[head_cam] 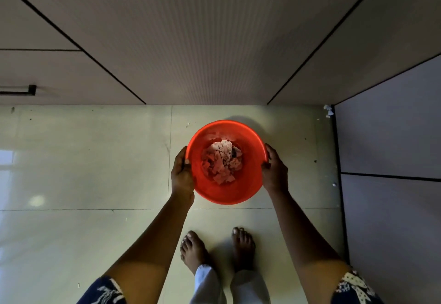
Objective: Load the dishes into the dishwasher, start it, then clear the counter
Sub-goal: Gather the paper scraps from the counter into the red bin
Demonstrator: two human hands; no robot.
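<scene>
Head view: left hand (182,172) and right hand (274,170) grip the red basin (226,196) by its rim; tilting could spill the scraps (222,160) inside it.

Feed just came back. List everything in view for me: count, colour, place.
basin: one, red-orange, centre, between both hands
scraps: a heap, pale pinkish-white, inside the basin
cabinet fronts: several, beige-grey, across the top
handle: one, black, on the far-left cabinet
side panel: bluish-grey, right edge
floor tiles: glossy, pale cream-green, below the cabinets
litter bits: a few, white, in the floor's right corner
left hand: grips the basin's left rim
right hand: grips the basin's right rim
feet: two, bare, bottom centre
</scene>
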